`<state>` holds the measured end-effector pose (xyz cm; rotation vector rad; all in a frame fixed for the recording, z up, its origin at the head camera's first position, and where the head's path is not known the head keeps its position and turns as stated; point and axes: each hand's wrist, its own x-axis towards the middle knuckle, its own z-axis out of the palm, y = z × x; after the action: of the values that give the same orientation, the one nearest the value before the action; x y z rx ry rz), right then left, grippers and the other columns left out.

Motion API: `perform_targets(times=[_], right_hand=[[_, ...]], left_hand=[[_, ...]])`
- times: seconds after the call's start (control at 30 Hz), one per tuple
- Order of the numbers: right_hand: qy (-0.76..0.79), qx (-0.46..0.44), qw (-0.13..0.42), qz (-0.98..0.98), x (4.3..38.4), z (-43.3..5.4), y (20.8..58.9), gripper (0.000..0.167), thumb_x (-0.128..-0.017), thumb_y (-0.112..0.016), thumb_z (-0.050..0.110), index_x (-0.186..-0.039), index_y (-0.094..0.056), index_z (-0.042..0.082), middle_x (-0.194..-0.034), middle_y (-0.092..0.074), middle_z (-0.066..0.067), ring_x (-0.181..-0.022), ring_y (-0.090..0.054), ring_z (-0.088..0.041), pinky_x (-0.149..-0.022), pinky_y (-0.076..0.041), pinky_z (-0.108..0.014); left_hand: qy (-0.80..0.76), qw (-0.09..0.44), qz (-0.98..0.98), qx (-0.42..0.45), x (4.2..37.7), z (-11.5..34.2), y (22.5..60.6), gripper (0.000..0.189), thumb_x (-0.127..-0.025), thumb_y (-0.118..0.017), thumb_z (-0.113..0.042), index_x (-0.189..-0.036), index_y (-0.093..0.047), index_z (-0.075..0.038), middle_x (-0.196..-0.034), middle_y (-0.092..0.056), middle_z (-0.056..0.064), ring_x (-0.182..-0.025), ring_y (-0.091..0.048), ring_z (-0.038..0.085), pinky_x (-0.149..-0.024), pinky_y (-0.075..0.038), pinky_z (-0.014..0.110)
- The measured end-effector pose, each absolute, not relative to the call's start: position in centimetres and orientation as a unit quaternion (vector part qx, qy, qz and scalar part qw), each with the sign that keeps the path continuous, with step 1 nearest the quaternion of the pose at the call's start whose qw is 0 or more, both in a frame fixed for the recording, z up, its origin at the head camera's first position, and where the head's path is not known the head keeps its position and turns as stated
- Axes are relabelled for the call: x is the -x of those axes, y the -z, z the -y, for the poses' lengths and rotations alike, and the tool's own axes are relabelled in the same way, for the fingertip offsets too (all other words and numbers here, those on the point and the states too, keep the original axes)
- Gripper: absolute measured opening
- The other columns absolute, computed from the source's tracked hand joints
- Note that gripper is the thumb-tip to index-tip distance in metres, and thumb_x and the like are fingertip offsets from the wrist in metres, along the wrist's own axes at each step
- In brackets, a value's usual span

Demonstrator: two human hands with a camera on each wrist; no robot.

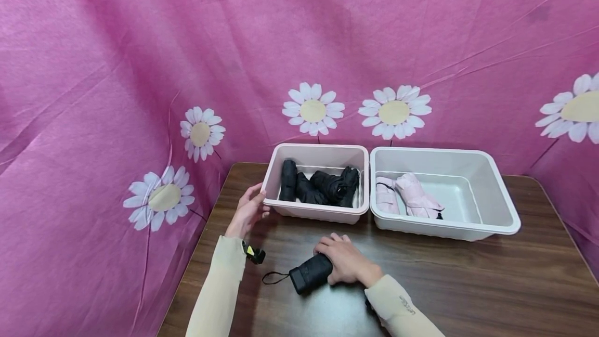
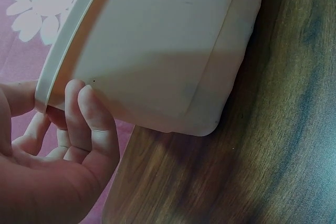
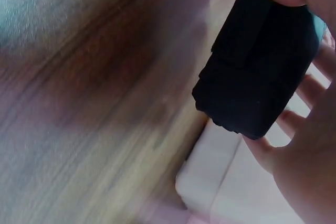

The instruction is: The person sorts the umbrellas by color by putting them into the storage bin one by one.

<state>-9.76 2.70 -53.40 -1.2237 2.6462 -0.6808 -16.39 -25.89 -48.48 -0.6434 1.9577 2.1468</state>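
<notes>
In the head view my right hand [image 1: 345,260] grips a black folded umbrella [image 1: 310,274] above the table's front middle, its wrist loop [image 1: 275,276] trailing left. The right wrist view shows the same umbrella [image 3: 252,66] between my thumb and fingers. My left hand [image 1: 246,214] pinches the front left corner of the smaller pale bin [image 1: 318,212]. In the left wrist view, thumb and fingers lie on either side of that bin's rim [image 2: 67,40]. Several black folded umbrellas [image 1: 288,181] lie inside this bin, some loosely bundled; overlapping hides parts of them.
A larger whitish bin [image 1: 503,207] stands right beside the smaller one and holds two pale pink folded umbrellas [image 1: 416,196] at its left. Both bins stand at the back of the brown wooden table [image 1: 458,280], before a pink daisy-patterned cloth [image 1: 262,40].
</notes>
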Motion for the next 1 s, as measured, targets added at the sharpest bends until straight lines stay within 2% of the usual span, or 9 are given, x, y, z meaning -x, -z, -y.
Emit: perform_targets(times=[0.37, 0.7, 1.0], right_hand=[[0.287, 0.369, 0.088, -0.880, 10.3, -4.2, 51.9, 0.057, -0.051, -0.082, 0.028, -0.104, -0.062, 0.025, -0.103, -0.057, 0.013, -0.092, -0.045, -0.010, -0.079, -0.038, -0.030], [0.363, 0.356, 0.075, -0.857, 10.2, -5.0, 50.9, 0.057, -0.055, -0.078, 0.026, -0.109, -0.061, 0.023, -0.105, -0.058, 0.014, -0.094, -0.049, -0.007, -0.081, -0.044, -0.027], [0.457, 0.346, 0.065, -0.817, 10.3, -5.4, 49.5, 0.058, -0.058, -0.078, 0.020, -0.114, -0.062, 0.022, -0.104, -0.060, 0.012, -0.090, -0.053, -0.004, -0.079, -0.046, -0.022]], left_hand=[[-0.712, 0.073, -0.664, 0.217, 16.2, 26.0, 48.6, 0.043, -0.099, -0.054, -0.019, -0.140, -0.043, -0.017, -0.083, -0.056, 0.000, -0.056, -0.056, 0.009, -0.059, -0.050, 0.025], [-0.703, 0.086, -0.670, 0.224, 16.1, 26.1, 48.3, 0.042, -0.099, -0.056, -0.023, -0.139, -0.046, -0.020, -0.094, -0.060, 0.003, -0.062, -0.059, 0.011, -0.061, -0.052, 0.025], [-0.707, 0.084, -0.666, 0.222, 16.3, 26.0, 48.3, 0.043, -0.099, -0.055, -0.021, -0.140, -0.044, -0.019, -0.084, -0.059, 0.001, -0.059, -0.057, 0.010, -0.060, -0.052, 0.026]])
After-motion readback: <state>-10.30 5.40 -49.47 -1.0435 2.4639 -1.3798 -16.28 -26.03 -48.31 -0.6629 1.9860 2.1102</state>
